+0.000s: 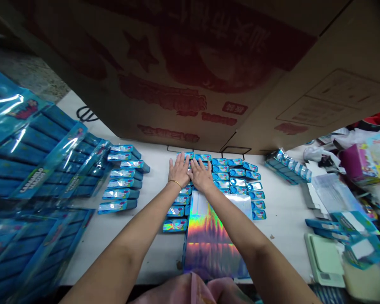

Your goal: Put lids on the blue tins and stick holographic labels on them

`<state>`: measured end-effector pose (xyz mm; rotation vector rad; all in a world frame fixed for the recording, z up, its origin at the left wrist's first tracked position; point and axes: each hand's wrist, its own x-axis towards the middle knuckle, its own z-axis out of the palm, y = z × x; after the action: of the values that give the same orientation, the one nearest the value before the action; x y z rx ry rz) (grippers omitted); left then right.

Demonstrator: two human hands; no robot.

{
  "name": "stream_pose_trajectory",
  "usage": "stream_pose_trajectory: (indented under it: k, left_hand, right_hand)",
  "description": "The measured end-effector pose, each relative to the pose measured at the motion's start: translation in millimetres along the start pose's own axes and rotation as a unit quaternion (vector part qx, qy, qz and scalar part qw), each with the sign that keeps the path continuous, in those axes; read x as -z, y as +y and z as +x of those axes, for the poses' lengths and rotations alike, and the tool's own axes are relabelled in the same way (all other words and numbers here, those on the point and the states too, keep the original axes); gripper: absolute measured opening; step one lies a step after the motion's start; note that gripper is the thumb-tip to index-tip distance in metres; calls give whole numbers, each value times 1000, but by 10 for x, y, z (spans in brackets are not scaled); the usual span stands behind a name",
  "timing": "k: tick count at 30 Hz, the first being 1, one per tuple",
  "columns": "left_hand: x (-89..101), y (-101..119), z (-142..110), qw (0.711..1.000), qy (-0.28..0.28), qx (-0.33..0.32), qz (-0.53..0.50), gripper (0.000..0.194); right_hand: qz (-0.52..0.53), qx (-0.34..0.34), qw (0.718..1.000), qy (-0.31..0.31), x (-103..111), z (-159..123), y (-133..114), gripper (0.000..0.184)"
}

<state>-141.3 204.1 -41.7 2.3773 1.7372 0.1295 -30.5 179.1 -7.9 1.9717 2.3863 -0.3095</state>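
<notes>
Both hands reach forward to rows of small blue boxes [221, 176] standing on the white table. My left hand [178, 172], with a thin band at the wrist, lies flat on the boxes at the far left of the group, fingers stretched out. Beside it my right hand [202, 174] rests on the neighbouring boxes, also with fingers extended; the thumbs nearly meet. Neither hand grips anything. A shiny holographic sheet [220, 228] covers the near part of the group, under my right forearm. The boxes beneath my palms are partly hidden.
A large cardboard carton [183, 105] stands just behind the boxes. At left are a column of blue boxes [122, 182] and stacked wrapped packs [34, 147]. To the right lie more boxes [288, 166], a pale green scale [325, 259] and piled wrappers [367, 160].
</notes>
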Motion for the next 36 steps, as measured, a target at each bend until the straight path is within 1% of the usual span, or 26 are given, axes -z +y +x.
stream_pose_trajectory:
  k: [2,5,7,9,11,13,15,17,18,20,21,23,25,26,28,30,33,35,36]
  left_hand:
    - [14,-51,-11,1000,-8,-6,2,55]
    - [27,-200,-55,1000,-13,-12,9,54]
    - [35,-357,-88,1000,-10,-8,17,54]
    - [60,-549,-98,1000,-1,-3,24,54]
    - [115,-745,-77,1000,10,6,28,54]
    - [202,-902,-52,999,18,17,30,52]
    - [294,-963,-89,999,33,32,30,52]
    - [344,-885,-248,998,55,30,28,54]
    - [342,-791,-381,997,64,19,26,56]
    - [283,-528,-729,998,55,-36,18,55]
    - [232,-386,-919,997,40,-58,10,55]
    - [119,-157,-1261,997,13,-78,-5,57]
    - [32,-74,-1482,996,-3,-83,-7,58]
    - [8,-98,-1542,996,-9,-86,-7,58]
    - [0,-255,-1594,996,-16,-90,-6,57]
    - [24,-498,-1612,996,-16,-87,-5,55]
    - [76,-851,-1680,998,-2,-64,-3,53]
    - [119,-976,-1750,999,20,-45,-9,52]
    - [143,-983,-1779,999,38,-33,-16,52]
  right_hand:
    - [4,-11,1000,-19,-75,17,-87,55]
    - [24,-18,999,-25,-124,130,-265,61]
    - [46,-14,998,-37,-108,190,-404,63]
    - [65,-3,997,-40,-64,162,-519,63]
    - [72,18,997,-26,-14,2,-573,64]
    - [66,49,996,-18,14,-278,-556,65]
    - [51,85,995,-29,0,-605,-497,67]
    - [32,115,992,-45,-55,-888,-445,71]
    - [23,127,990,-50,-93,-992,-433,73]
    - [5,143,988,-59,-175,-1116,-442,73]
    - [-3,147,987,-62,-213,-1142,-459,71]
    - [-11,152,986,-65,-270,-1150,-509,64]
    - [-13,153,986,-70,-305,-1129,-580,59]
    - [-13,156,985,-77,-319,-1113,-627,57]
    - [-16,161,982,-97,-348,-1071,-760,54]
    - [-17,168,980,-107,-388,-1015,-953,53]
    - [-7,170,981,-93,-437,-919,-1283,53]
    - [15,173,981,-89,-429,-889,-1412,53]
    - [35,171,981,-88,-407,-897,-1414,52]
